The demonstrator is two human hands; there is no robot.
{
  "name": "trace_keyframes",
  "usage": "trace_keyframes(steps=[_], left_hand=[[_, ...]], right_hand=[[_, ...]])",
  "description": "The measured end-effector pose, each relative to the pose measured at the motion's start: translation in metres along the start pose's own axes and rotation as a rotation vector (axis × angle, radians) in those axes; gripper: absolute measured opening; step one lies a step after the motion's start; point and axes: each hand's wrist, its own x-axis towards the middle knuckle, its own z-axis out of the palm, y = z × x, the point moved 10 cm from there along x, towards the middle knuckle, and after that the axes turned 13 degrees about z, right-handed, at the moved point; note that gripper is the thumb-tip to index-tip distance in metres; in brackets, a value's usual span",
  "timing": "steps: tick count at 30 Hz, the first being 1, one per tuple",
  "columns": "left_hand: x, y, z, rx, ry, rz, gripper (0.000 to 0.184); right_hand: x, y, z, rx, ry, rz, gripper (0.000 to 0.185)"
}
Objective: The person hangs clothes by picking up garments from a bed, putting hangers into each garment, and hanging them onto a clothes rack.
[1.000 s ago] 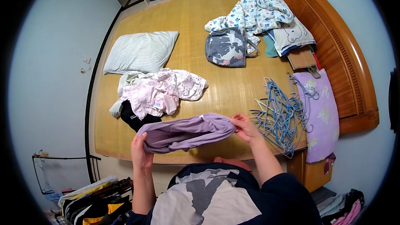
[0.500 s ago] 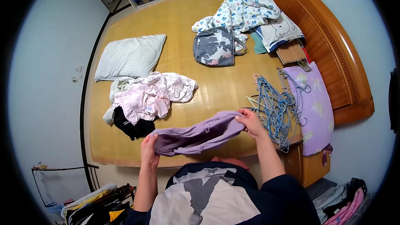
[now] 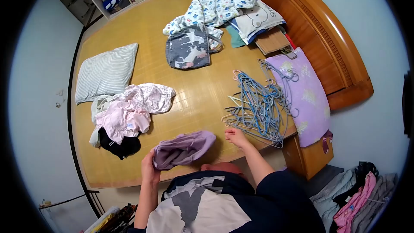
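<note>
A purple garment (image 3: 183,151) hangs bunched over the near edge of the bed, its opening facing up. My left hand (image 3: 150,167) grips it at the left end, fingers closed on the cloth. My right hand (image 3: 236,138) is apart from the garment, by the near left edge of a tangled pile of blue and grey clothes hangers (image 3: 258,105). Its fingers are curled together; whether anything is between them cannot be made out.
On the bed (image 3: 189,103) lie a pink garment pile (image 3: 129,114), a black garment (image 3: 118,143), a striped pillow (image 3: 105,71), a dark patterned bag (image 3: 188,48) and a printed white cloth (image 3: 215,8). A purple pillow (image 3: 308,99) leans near the wooden headboard (image 3: 327,43).
My right hand has let go of the purple garment and moved toward the hangers. The garment's right end has dropped inward, with my left hand still holding on. The view has shifted right.
</note>
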Motion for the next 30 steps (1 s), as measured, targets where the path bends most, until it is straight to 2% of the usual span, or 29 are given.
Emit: trace_keyframes(steps=[5,9,11,12,14,17,18,21,25,30], left_hand=[[0.002,-0.001,0.010,0.029,0.001,0.017,0.029],[0.009,-0.008,-0.010,0.002,0.018,0.031,0.029],[0.004,0.009,0.005,0.052,0.045,0.117,0.030],[0.003,0.012,0.010,0.058,0.053,0.120,0.030],[0.001,0.017,0.016,0.049,0.083,0.125,0.030],[-0.001,0.019,0.015,0.059,0.121,0.121,0.032],[-0.002,0.020,0.014,0.064,0.132,0.124,0.032],[-0.006,0.021,0.018,0.125,0.114,0.119,0.038],[-0.010,0.022,0.035,0.065,0.128,0.099,0.038],[-0.013,0.022,0.042,0.030,0.147,0.090,0.040]], right_hand=[[0.040,0.024,-0.091,0.062,0.292,-0.051,0.016],[0.062,0.019,-0.146,0.199,0.402,-0.034,0.019],[0.058,-0.003,-0.182,-0.209,0.752,-0.064,0.022],[0.063,-0.008,-0.186,-0.208,0.742,-0.062,0.022],[0.058,-0.022,-0.202,-0.251,0.910,-0.095,0.023],[0.084,-0.016,-0.218,-0.300,1.003,-0.036,0.023],[0.091,-0.017,-0.219,-0.342,0.933,0.031,0.027],[0.097,-0.019,-0.219,-0.264,0.909,0.060,0.034],[0.118,-0.009,-0.221,-0.247,0.848,0.110,0.035],[0.115,-0.022,-0.220,-0.351,0.916,0.066,0.034]])
